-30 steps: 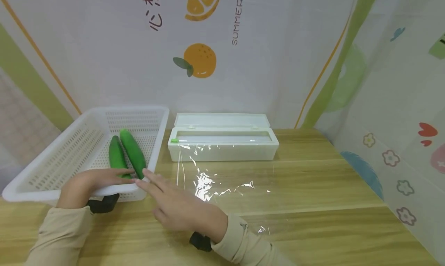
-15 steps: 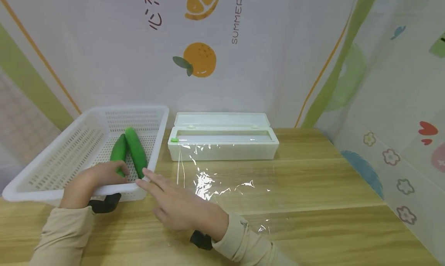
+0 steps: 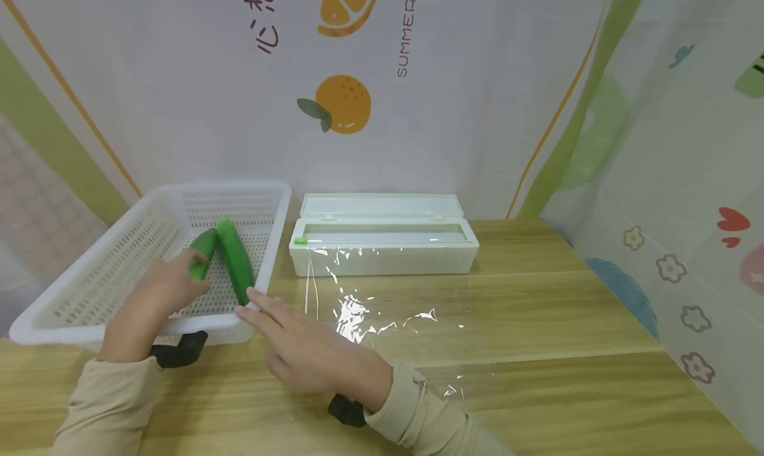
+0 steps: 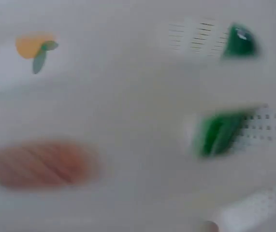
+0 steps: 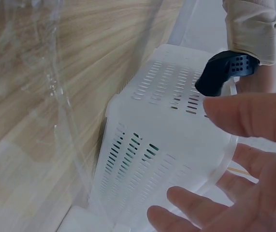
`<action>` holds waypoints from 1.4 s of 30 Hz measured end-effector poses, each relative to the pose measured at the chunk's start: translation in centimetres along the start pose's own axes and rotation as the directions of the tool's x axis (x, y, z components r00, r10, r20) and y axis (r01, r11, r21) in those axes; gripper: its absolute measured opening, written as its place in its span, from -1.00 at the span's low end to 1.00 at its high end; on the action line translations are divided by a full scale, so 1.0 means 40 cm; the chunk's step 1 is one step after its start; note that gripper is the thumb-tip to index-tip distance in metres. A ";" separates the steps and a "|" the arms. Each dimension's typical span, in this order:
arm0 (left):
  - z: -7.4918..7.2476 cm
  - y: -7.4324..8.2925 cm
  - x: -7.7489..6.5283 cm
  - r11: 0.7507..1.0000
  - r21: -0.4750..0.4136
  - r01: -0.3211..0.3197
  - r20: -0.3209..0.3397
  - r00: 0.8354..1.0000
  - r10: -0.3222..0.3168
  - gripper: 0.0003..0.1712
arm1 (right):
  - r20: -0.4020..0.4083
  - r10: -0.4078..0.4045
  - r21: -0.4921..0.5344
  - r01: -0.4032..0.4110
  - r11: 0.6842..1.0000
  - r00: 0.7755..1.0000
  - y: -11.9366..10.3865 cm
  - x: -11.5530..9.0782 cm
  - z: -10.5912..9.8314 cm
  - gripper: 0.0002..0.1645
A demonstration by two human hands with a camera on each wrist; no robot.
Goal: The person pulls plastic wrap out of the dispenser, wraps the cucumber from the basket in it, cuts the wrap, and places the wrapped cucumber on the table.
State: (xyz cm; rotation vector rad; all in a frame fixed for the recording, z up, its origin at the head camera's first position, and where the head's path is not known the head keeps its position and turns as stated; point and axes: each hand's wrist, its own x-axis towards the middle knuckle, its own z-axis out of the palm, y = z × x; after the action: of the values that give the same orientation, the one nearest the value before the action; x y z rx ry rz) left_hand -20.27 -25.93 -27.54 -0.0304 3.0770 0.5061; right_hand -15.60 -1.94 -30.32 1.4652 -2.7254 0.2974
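Observation:
In the head view, my left hand (image 3: pixel 164 285) reaches over the near rim of a white slotted basket (image 3: pixel 89 260). Its fingers and thumb curl round one green cucumber (image 3: pixel 207 242). Beside it a second cucumber (image 3: pixel 237 260) leans toward the basket's near right corner. My right hand (image 3: pixel 310 343) touches that corner with its fingers extended, holding nothing; the right wrist view shows its thumb apart from the fingers (image 5: pixel 191 205). Mostly blur fills the left wrist view, where only bits of green cucumber (image 4: pixel 222 135) show.
Right of the basket stands a white cling film box (image 3: pixel 382 260), its lid raised. Clear film (image 3: pixel 388 323) runs from it over the wooden table (image 3: pixel 567 376), passing beside my right forearm. A printed cloth (image 3: pixel 447 131) hangs behind.
My left hand has moved further into the basket and taken hold of the left cucumber, whose far end has shifted right. The other cucumber has also shifted slightly. My right hand has stayed put.

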 end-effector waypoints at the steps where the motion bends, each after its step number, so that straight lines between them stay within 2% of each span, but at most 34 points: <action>1: -0.003 0.003 -0.003 1.000 0.000 0.004 -0.037 0.999 -0.004 -0.38 | 0.001 0.002 0.001 -0.002 1.000 1.000 0.000 0.000 0.000 -0.14; 4: -0.013 0.014 -0.013 1.000 -0.016 0.022 -0.122 0.992 -0.024 -0.35 | 0.004 0.006 -0.002 -0.006 1.000 1.000 0.001 0.000 -0.001 -0.14; 6: -0.019 0.021 -0.019 0.999 -0.041 0.030 -0.145 0.989 -0.035 -0.33 | 0.005 0.007 -0.007 -0.007 1.000 1.000 0.002 -0.001 -0.001 -0.14; 10: -0.023 0.036 -0.028 0.998 -0.055 0.036 -0.148 0.988 -0.043 -0.32 | -0.001 0.005 -0.018 -0.005 1.000 1.000 0.003 -0.002 -0.001 -0.14; 18: -0.009 0.058 -0.034 1.000 -0.016 0.002 -0.184 0.983 -0.005 -0.33 | 0.003 0.011 -0.021 -0.011 1.000 1.000 0.001 -0.003 -0.002 -0.15; 24: -0.001 0.080 -0.046 1.000 -0.008 -0.015 -0.135 0.991 0.014 -0.34 | 0.002 0.007 -0.020 -0.007 1.000 1.000 0.001 -0.003 0.000 -0.16; 27: -0.002 0.091 -0.055 0.999 -0.001 -0.034 -0.132 0.991 0.034 -0.34 | 0.002 0.006 -0.024 -0.006 1.000 1.000 0.000 -0.002 0.001 -0.16; 31: -0.017 0.101 -0.067 0.999 0.014 -0.035 -0.170 0.985 0.037 -0.34 | 0.012 0.008 -0.006 -0.008 1.000 1.000 0.000 -0.002 0.001 -0.14; 36: -0.044 0.103 -0.087 0.999 0.026 -0.025 -0.271 0.962 0.031 -0.38 | 0.027 0.005 -0.001 -0.005 1.000 1.000 0.000 -0.003 -0.002 -0.14; 39: -0.056 0.105 -0.096 1.000 -0.008 -0.027 -0.340 0.940 0.022 -0.44 | 0.034 0.004 0.016 -0.005 1.000 0.999 0.005 -0.006 -0.005 -0.14; 42: -0.067 0.110 -0.103 0.998 -0.048 -0.037 -0.424 0.906 0.014 -0.54 | 0.032 0.009 0.073 -0.011 0.997 0.999 0.015 -0.012 -0.014 -0.15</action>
State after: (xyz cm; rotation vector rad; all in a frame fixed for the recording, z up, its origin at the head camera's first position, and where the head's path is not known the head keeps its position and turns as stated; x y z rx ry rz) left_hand -16.29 -22.55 -23.47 -0.1170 3.4896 0.6657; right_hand -15.88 -1.12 -29.92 1.4862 -2.7760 0.3808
